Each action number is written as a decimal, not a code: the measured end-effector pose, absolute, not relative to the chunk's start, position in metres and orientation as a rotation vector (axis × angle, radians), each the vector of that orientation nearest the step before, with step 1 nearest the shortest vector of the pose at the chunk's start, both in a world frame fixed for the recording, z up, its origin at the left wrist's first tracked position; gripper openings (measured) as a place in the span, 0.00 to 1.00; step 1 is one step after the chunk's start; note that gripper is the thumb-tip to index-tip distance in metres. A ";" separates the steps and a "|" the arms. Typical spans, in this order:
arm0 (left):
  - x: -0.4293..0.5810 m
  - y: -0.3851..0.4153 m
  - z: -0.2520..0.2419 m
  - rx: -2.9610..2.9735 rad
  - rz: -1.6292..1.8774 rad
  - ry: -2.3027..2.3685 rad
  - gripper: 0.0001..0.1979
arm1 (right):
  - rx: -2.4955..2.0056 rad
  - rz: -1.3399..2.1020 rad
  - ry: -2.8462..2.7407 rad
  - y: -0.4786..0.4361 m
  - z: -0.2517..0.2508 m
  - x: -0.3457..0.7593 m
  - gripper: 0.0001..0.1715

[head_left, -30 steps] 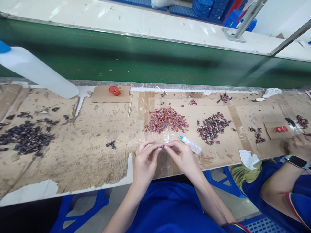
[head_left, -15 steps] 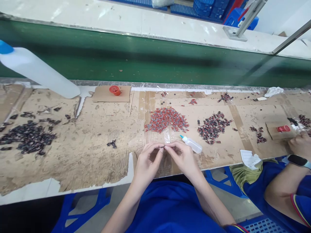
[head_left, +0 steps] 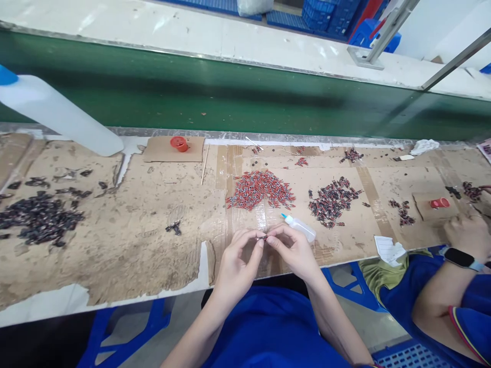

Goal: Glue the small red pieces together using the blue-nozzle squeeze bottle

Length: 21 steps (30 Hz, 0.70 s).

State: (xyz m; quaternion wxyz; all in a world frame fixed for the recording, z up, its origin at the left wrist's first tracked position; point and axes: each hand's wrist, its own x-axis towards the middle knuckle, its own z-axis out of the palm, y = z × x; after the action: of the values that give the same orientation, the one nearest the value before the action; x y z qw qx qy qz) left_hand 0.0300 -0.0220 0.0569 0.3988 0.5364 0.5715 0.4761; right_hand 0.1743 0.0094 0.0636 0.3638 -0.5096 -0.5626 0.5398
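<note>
Between my fingertips is a small dark-and-red part (head_left: 262, 237), mostly covered by the fingers, so its exact kind does not show. My left hand (head_left: 240, 260) pinches one end with thumb and forefinger. The other end is in the pinch of my right hand (head_left: 294, 251). Just behind my right hand lies a clear squeeze bottle (head_left: 302, 228) with a blue tip. A pile of small red-and-silver parts (head_left: 261, 189) spreads on the cardboard beyond my hands. To its right is a heap of dark-and-red parts (head_left: 333, 200).
Black pieces (head_left: 40, 217) are heaped at the left, near a large white bottle (head_left: 65, 112). A red cup (head_left: 179, 144) stands on a cardboard square. At the right, a co-worker's hand (head_left: 468, 236) is beside another red cup (head_left: 439, 203). A green wall (head_left: 161, 92) runs behind the cardboard.
My hands have come slightly nearer to me, and more of the small part shows between the fingertips. The view has shifted a little; the co-worker's hand has moved slightly.
</note>
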 end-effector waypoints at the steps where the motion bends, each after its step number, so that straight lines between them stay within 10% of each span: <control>1: 0.033 -0.021 0.057 1.376 1.197 1.433 0.07 | -1.321 1.339 -1.463 0.007 0.065 0.176 0.16; 9: 0.022 -0.006 0.057 1.691 1.174 1.563 0.21 | -1.606 0.689 -1.501 0.014 0.071 0.226 0.14; 13: -0.025 -0.005 0.050 1.588 1.153 2.156 0.13 | -1.814 0.205 -1.558 0.021 0.068 0.254 0.19; 21: -0.098 -0.010 0.024 1.462 0.815 2.526 0.12 | -1.802 0.311 -1.996 0.015 0.046 0.241 0.23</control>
State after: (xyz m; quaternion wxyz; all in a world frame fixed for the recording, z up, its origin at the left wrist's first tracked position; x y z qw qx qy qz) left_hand -0.0976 -0.0098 0.0237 0.0557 0.4818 0.8322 0.2685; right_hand 0.2411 0.0146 0.0463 0.2155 -0.6500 -0.7201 0.1123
